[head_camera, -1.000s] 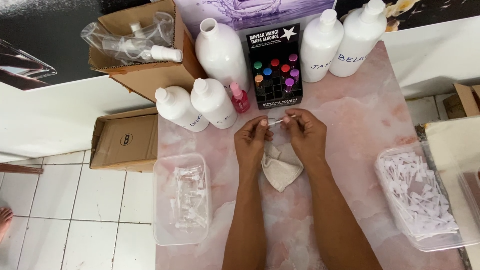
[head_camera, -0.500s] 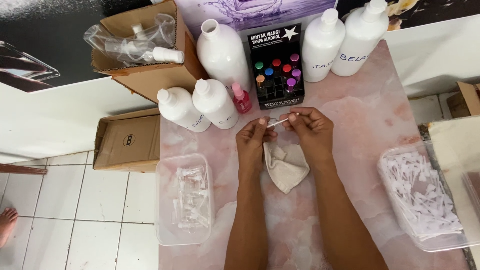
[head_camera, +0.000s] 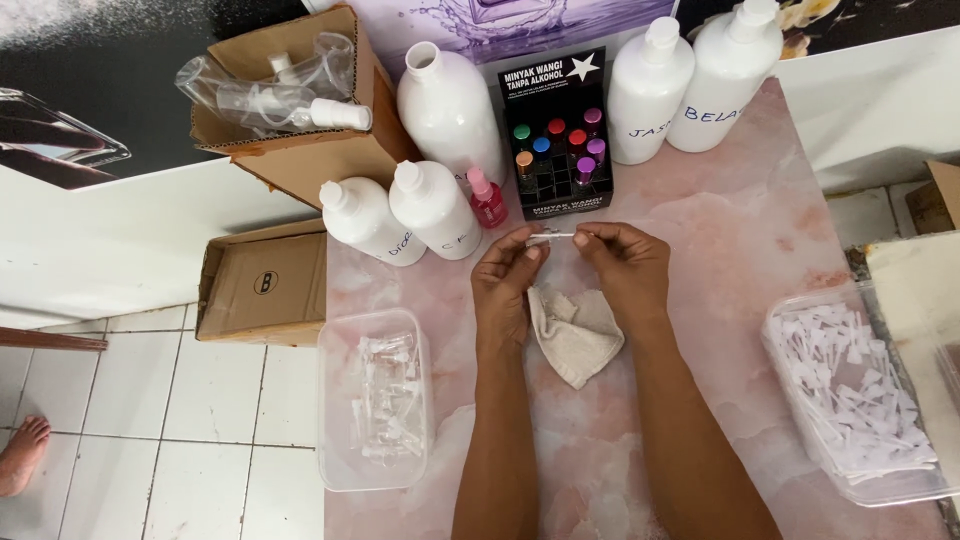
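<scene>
A foot (head_camera: 20, 455) shows at the far left on the white floor tiles, beside a flat carton (head_camera: 265, 285). Above it an open box (head_camera: 300, 130) holds clear bottles in plastic. A clear tub (head_camera: 372, 400) of small transparent parts sits on the pink marbled table (head_camera: 740, 240), with two small white bottles (head_camera: 400, 215) and a pink vial (head_camera: 487, 197) behind it.

The left hand (head_camera: 503, 285) pinches one end of a thin white tube (head_camera: 553, 237) between thumb and fingertips. The tube is slim, pale and straight, held just above the table in front of the black display box (head_camera: 556, 130). Its long axis runs level from left to right, one end towards each hand. The right hand (head_camera: 625, 265) pinches the other end in the same way. A crumpled beige cloth (head_camera: 577, 335) lies just below both hands, touching them.

Two tall white bottles (head_camera: 690, 80) stand behind, and a tub of white strips (head_camera: 855, 400) sits at the far right.
</scene>
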